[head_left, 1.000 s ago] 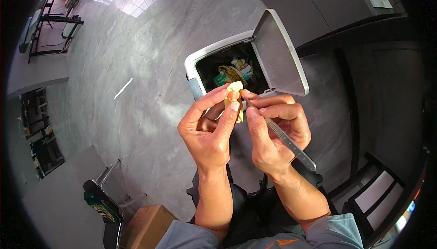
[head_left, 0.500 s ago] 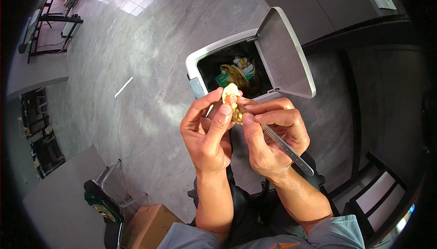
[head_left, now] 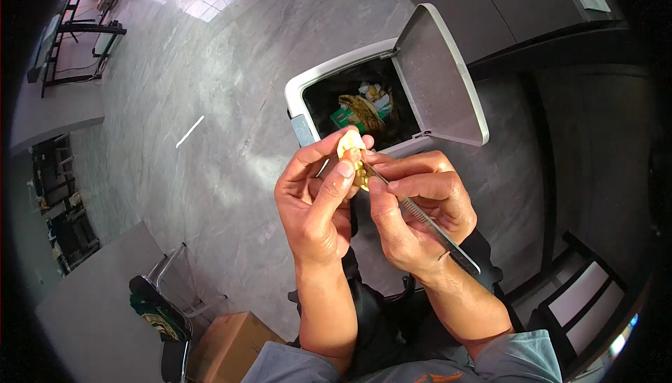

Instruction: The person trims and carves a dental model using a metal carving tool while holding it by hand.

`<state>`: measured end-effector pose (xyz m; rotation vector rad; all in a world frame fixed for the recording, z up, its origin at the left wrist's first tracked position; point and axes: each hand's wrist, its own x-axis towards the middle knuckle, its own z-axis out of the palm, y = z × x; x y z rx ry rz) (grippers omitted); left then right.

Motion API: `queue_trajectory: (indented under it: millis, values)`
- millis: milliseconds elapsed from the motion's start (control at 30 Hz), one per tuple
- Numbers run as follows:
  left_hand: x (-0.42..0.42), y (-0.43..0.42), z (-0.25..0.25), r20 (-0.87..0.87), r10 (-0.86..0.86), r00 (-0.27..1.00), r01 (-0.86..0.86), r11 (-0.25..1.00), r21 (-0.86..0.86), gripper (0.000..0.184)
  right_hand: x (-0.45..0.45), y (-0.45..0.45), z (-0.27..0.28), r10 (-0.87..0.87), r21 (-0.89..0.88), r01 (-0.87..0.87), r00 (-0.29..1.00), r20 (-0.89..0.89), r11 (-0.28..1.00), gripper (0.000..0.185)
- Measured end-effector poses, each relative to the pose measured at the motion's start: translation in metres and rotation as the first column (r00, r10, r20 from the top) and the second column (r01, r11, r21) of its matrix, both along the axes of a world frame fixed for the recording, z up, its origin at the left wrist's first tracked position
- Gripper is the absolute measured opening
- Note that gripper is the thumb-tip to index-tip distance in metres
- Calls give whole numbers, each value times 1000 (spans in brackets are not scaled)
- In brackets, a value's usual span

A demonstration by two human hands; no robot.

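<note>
Pinched in the fingertips of my left hand (head_left: 318,208) is a small yellow piece (head_left: 352,144) with a row of rounded, tooth-like bumps. It is partly covered by my fingers. My right hand (head_left: 427,208) holds a slim, flat metal tool (head_left: 437,231) like a pen; it has a ribbed grip and a rounded rear end. The tool's front end meets the right side of the yellow piece, but its tip is too small and hidden to make out. Both hands are close together, just in front of the open bin (head_left: 297,89).
Inside the bin lie a green box (head_left: 341,118), brown peel-like scraps and crumpled paper. Its lid (head_left: 444,79) stands raised on the right. A cardboard box (head_left: 231,348) and a metal-framed chair (head_left: 164,306) are at lower left. A white strip (head_left: 190,132) lies on the floor.
Both hands have shifted slightly left with the yellow piece and the tool. The metal tool has rolled a little, showing more of its narrow edge. Both grips are kept.
</note>
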<state>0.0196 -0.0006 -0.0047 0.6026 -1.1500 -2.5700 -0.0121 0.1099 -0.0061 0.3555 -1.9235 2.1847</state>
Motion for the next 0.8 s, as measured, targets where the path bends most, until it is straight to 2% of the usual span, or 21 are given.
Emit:
queue_trajectory:
  millis: [133, 233, 433, 533, 633, 800]
  values:
    - [0, -2, -2, -50, -24, 998, 24, 1000, 3, 28, 1, 1, 2, -8, 2, 8, 1000, 6, 1000, 16]
    - [0, 0, -5, -65, -16, 998, 10, 996, -94, 29, 0, 2, 4, -15, 7, 15, 1000, -3, 1000, 15]
    - [2, -2, -7, -114, -47, 992, 32, 992, -125, 30, 1, 3, 6, -26, 15, 26, 1000, 1, 1000, 15]
    - [2, -1, -7, -130, -46, 990, 29, 991, -130, 31, 1, 3, 5, -29, 27, 30, 1000, -10, 999, 15]
    - [3, -2, -5, -116, -16, 993, 11, 999, -37, 31, 1, 2, 5, -32, 30, 32, 999, -25, 999, 16]
    - [4, -3, -7, -118, -12, 993, 4, 998, -67, 30, 1, 1, 4, -38, 28, 39, 999, -26, 999, 16]
